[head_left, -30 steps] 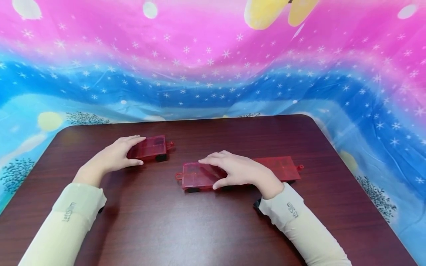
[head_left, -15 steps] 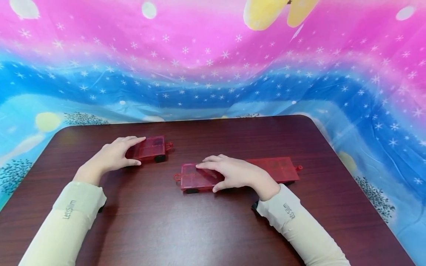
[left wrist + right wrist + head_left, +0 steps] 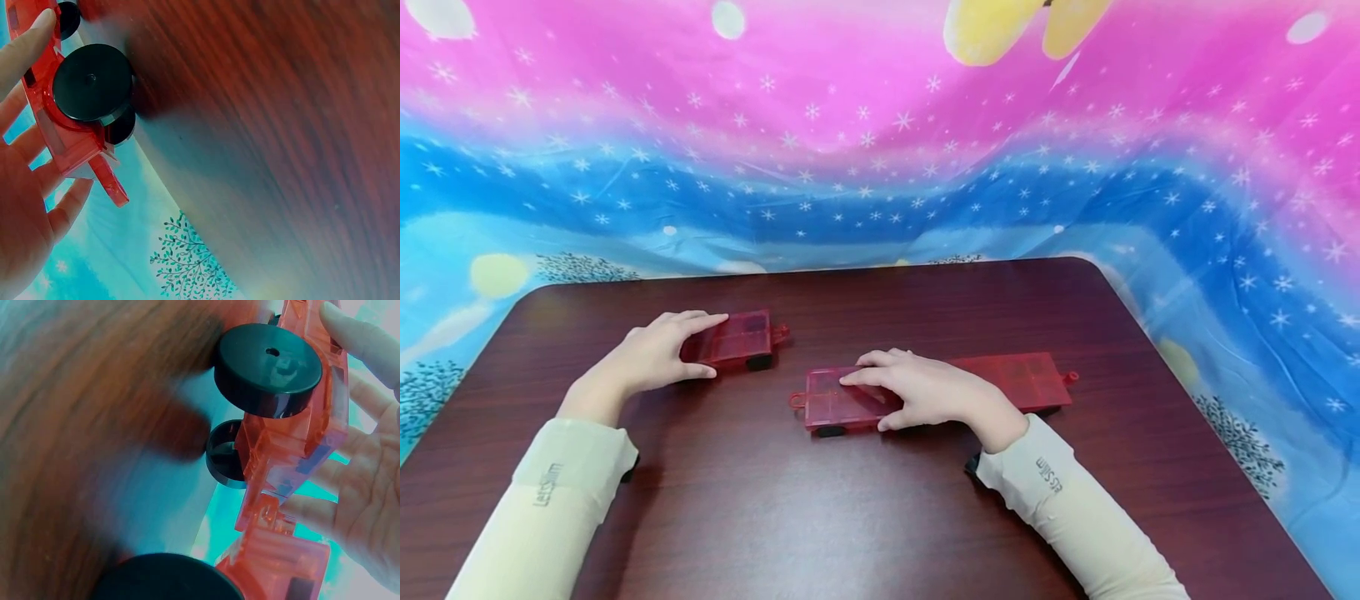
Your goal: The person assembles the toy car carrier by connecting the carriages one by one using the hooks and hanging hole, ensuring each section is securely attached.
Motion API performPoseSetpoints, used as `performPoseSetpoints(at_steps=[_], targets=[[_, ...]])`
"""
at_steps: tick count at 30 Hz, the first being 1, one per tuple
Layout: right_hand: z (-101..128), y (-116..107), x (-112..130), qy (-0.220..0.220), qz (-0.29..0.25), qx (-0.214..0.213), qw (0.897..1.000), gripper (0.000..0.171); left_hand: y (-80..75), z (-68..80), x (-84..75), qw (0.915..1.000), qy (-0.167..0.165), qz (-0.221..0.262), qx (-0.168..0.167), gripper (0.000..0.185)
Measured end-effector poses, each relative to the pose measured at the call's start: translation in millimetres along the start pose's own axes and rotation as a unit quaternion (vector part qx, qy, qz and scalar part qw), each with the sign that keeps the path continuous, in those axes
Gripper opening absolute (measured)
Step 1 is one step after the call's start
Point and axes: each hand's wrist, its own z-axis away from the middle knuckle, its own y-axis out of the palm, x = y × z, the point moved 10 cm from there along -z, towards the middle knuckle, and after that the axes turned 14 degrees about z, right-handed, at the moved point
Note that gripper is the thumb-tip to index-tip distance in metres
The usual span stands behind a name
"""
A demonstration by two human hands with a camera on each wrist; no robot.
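Observation:
In the head view, my left hand [image 3: 658, 354] holds a see-through red toy wagon [image 3: 747, 335] by its sides, thumb on the near side and fingers over the far side. A black wheel [image 3: 90, 81] and a red coupling tab [image 3: 111, 181] on it show in the left wrist view. My right hand [image 3: 936, 387] grips a second see-through red wagon [image 3: 829, 398], whose loop [image 3: 797, 401] points left. Behind that hand a third red wagon [image 3: 1018, 379] extends right, coupled to the second as the right wrist view shows. The two held wagons stand apart, the left one farther back.
The wagons stand on a dark brown wooden table [image 3: 805, 517] with rounded far corners. A pink and blue cloth [image 3: 865, 167] with snowflakes hangs around its back and sides. A small post [image 3: 1071, 377] sticks out at the third wagon's right end.
Both hands keep their hold on the wagons. The head view shifts slightly, and the left wagon and the right-hand pair draw a touch closer sideways.

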Motion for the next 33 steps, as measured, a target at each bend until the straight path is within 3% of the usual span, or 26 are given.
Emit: performPoseSetpoints(at_steps=[11,33], targets=[[0,-1,1,-0.006,-0.003,-0.006,1.000,0.068,-1.8,10.1,-2.6,0.9998,0.006,-0.005,-0.019,0.086],[2,-3,-4,0.008,-0.040,0.008,0.999,0.067,-9.6,44.9,-34.9,0.9984,0.036,-0.032,-0.029,0.084]])
